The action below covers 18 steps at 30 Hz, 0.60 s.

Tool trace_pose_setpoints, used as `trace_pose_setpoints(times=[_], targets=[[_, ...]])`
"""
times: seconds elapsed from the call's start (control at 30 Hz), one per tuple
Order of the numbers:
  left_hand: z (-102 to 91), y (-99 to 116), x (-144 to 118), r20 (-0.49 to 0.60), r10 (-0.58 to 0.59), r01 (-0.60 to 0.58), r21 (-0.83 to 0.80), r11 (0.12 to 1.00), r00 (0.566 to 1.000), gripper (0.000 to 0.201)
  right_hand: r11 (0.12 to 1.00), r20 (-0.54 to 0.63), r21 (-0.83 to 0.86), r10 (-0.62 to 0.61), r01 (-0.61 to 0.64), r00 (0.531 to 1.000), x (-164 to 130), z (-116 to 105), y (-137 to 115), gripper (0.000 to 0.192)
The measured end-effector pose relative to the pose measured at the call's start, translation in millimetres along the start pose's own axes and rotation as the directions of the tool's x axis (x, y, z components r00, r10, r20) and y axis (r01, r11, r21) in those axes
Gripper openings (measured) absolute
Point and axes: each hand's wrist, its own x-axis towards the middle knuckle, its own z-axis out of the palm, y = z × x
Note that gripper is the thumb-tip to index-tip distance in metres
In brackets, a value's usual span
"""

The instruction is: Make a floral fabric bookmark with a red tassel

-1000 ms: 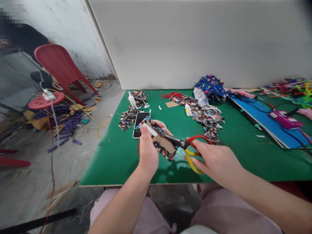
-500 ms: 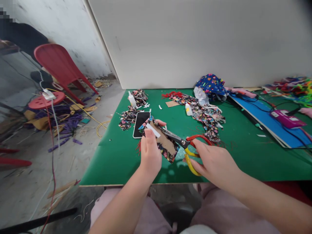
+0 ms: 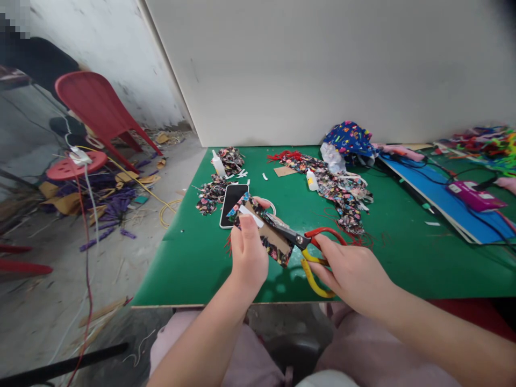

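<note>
Pinched in my left hand (image 3: 249,250) is a piece of dark floral fabric (image 3: 277,252) with brown card on its face. A white strip (image 3: 250,216) lies across the card near my thumb. My right hand (image 3: 352,269) grips scissors (image 3: 300,240) with one red and one yellow handle. Their blades lie along the upper edge of the floral piece; whether fabric is between them I cannot tell. Behind my left hand a phone (image 3: 230,202) lies on the green table (image 3: 193,269), and a white ring-like item (image 3: 272,206) shows partly behind the fabric.
Glue bottles stand at the left (image 3: 218,164) and centre (image 3: 312,180) among floral scraps (image 3: 342,188). A brown card (image 3: 284,171) lies between them. To the right are a blue board (image 3: 443,199), a purple box (image 3: 475,197) and cables. A red chair (image 3: 97,102) stands left, near a person.
The scissors have shifted slightly left along the floral piece, and their handles sit a little wider apart. My left hand has barely moved.
</note>
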Motion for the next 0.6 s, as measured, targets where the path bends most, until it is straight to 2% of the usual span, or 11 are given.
trace_pose_setpoints(times=[0.13,0.37,0.5,0.6], targets=[[0.4,-1.0,-0.4,0.062,-0.026,0.029,-0.059,0.998,0.998,0.051,0.999,0.028,0.047,-0.005,0.004,1.0,0.2,0.0,-0.3,0.042],[0.6,-1.5,1.0,0.028,0.01,-0.009,-0.022,1.0,1.0,0.053,0.997,0.017,0.073,-0.004,0.002,1.0,1.2,-0.6,-1.5,0.041],[1.0,-0.8,0.6,0.09,-0.039,0.048,-0.105,0.993,0.995,0.052,0.997,0.005,0.075,-0.006,0.005,1.0,1.3,-0.6,-1.7,0.041],[0.1,-1.8,0.8,0.085,-0.056,0.065,-0.096,0.993,0.995,0.051,0.998,-0.004,0.067,-0.006,0.006,1.0,0.8,0.0,-0.7,0.042]])
